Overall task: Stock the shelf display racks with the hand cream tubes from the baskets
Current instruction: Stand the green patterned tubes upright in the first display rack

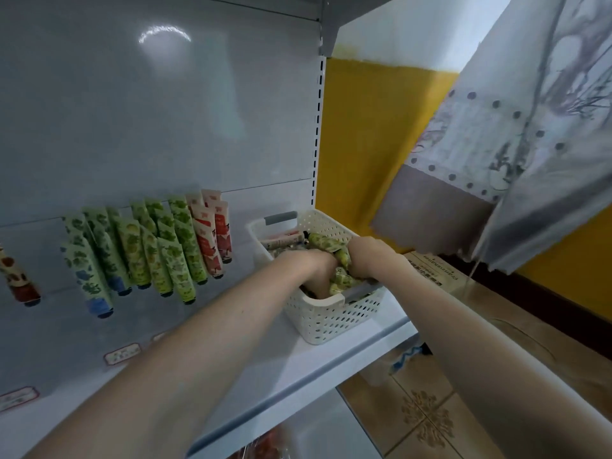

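Tubes (323, 242) within right grip (369, 256)

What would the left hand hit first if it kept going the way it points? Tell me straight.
The left hand points down into the white perforated plastic basket, fingers buried. It would probably meet the green-patterned hand cream tubes piled there first, then the basket floor; depth is unclear.

Yellow wall (364, 144), patterned tile floor (427, 422)
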Demonstrator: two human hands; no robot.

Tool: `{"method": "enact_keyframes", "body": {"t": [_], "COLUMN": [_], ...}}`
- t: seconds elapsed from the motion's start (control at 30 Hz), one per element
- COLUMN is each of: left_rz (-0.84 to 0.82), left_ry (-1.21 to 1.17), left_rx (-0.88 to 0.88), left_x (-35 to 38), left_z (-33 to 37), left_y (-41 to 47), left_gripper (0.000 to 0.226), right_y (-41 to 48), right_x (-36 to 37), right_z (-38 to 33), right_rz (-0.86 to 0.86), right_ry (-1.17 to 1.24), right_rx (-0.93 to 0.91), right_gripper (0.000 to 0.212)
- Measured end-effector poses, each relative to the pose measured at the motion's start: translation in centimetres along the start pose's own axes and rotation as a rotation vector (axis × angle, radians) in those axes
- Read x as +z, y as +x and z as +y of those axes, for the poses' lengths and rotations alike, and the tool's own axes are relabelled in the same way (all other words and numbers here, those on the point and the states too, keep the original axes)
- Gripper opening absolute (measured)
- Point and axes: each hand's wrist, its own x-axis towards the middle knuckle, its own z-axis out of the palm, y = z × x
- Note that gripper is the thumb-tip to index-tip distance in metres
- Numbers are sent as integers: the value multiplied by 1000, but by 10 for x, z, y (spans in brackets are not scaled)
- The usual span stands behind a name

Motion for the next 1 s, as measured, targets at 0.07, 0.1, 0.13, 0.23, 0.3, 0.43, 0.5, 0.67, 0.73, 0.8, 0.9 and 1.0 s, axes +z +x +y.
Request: {"method": "enact_keyframes", "body": {"t": [0.07, 0.1, 0.13, 0.23, 0.3, 0.43, 0.5, 0.67, 0.73, 0.8, 0.9, 1.0], "left_rz": [44, 84, 130, 280, 376, 574, 662, 872, 902, 953, 1055, 1103], "left_ry": [43, 64, 88, 116, 50, -169, -338, -1011, -1304, -1493, -1600, -1674], "left_rx": [0, -4, -14, -27, -19, -50, -97, -48, -17, -68, -179, -193], "left_x": [3, 3, 1, -8, -16, -26, -26, -14, -5, 8, 25, 42], "left_z": [-1, -2, -4, -11, -15, -27, -34, -31, -24, -25, -30, -35], "left_y": [-3, -5, -8, -22, -35, -67, -85, -147, -173, -191, -215, -234], "left_gripper": [33, 34, 37, 38, 28, 25, 22, 29, 33, 37, 23, 26], "right_y": [0, 0, -1, -5, -6, -21, -33, -72, -92, -111, -137, -161], "right_x": [0, -1, -2, -8, -13, -24, -28, -29, -28, -26, -19, -12], "right_z": [2, 4, 6, 13, 17, 15, 9, -25, -41, -56, -77, -97], "right_rz": [13, 23, 43, 132, 227, 412, 446, 323, 214, 99, -51, -147], "right_ry": [79, 152, 233, 565, 753, 1012, 1103, 1407, 1547, 1649, 1712, 1633], "right_rx": [20, 38, 41, 42, 47, 23, -4, -100, -144, -230, -334, -398], "right_gripper": [21, 27, 31, 26, 32, 30, 26, 10, 13, 15, 16, 15]}}
